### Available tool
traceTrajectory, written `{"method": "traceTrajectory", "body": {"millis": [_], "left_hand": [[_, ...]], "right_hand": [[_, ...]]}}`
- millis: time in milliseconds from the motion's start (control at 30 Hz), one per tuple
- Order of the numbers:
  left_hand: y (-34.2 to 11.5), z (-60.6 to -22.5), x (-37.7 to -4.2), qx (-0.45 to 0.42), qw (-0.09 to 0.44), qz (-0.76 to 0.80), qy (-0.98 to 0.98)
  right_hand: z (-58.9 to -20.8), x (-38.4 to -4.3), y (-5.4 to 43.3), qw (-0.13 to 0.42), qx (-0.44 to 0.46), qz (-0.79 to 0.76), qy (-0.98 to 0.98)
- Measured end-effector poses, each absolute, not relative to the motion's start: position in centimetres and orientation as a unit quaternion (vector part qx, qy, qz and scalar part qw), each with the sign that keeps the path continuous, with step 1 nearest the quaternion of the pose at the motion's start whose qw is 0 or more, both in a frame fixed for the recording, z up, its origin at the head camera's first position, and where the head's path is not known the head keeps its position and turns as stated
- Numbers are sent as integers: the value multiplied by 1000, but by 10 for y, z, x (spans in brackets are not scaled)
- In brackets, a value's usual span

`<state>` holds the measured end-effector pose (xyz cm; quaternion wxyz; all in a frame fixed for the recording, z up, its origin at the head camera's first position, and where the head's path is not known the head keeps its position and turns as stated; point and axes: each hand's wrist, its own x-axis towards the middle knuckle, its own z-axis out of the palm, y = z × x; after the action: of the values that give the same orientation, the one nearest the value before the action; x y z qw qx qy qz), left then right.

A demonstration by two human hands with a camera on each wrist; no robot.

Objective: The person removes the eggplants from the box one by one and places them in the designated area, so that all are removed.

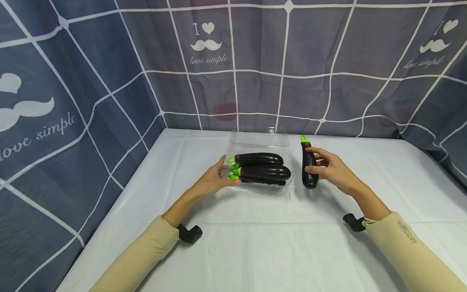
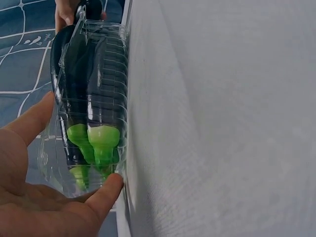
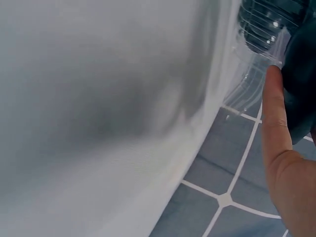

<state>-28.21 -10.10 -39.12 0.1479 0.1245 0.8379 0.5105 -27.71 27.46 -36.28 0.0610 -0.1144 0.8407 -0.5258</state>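
Observation:
My left hand (image 1: 213, 178) holds the left end of a clear plastic clamshell box (image 2: 121, 74), thumb at the near side and fingers at the far side. Several dark purple eggplants (image 1: 264, 172) lie stacked lengthwise in the box, green stem ends toward the left hand. To the right of the box, my right hand (image 1: 330, 170) pinches another eggplant (image 1: 309, 162) between thumb and fingers, its green stem pointing away from me. The right wrist view shows one finger (image 3: 276, 113) along this dark eggplant (image 3: 301, 79), with the box's end close by.
The box's transparent lid (image 1: 259, 140) stands folded open toward the back of the white-covered table (image 1: 233, 251). Behind and left of the table hang dark checked curtains (image 1: 259, 61) with white lines. A black wrist device (image 1: 189, 234) sits at each sleeve cuff.

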Motion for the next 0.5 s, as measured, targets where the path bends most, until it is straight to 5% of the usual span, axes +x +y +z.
{"method": "traceTrajectory", "body": {"millis": [500], "left_hand": [[-101,-391,-282,129,148,507,840]], "right_hand": [[-378,-275,278,108,-120,-519,840]]}}
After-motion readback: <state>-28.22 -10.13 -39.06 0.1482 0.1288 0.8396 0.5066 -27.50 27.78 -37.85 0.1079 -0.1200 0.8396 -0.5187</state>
